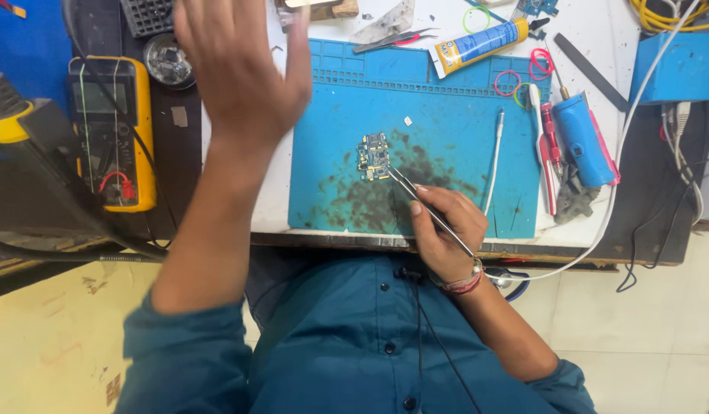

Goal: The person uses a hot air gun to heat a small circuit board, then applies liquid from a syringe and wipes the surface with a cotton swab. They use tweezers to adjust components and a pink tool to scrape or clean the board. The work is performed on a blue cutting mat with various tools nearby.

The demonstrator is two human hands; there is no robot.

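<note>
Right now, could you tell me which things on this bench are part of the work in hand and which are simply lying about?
In use:
- right hand, its grip on the tweezers
- small circuit board at the tweezer tips
- blue work mat beneath it
- left hand, raised, holding nothing

Lying about:
- yellow multimeter
- glue tube
- blue handheld tool
- coloured rubber bands
- white toothbrush

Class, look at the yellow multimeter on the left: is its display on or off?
Off, as far as shows: the multimeter lies face up beside the blue mat, its screen dark with no digits visible.
</note>
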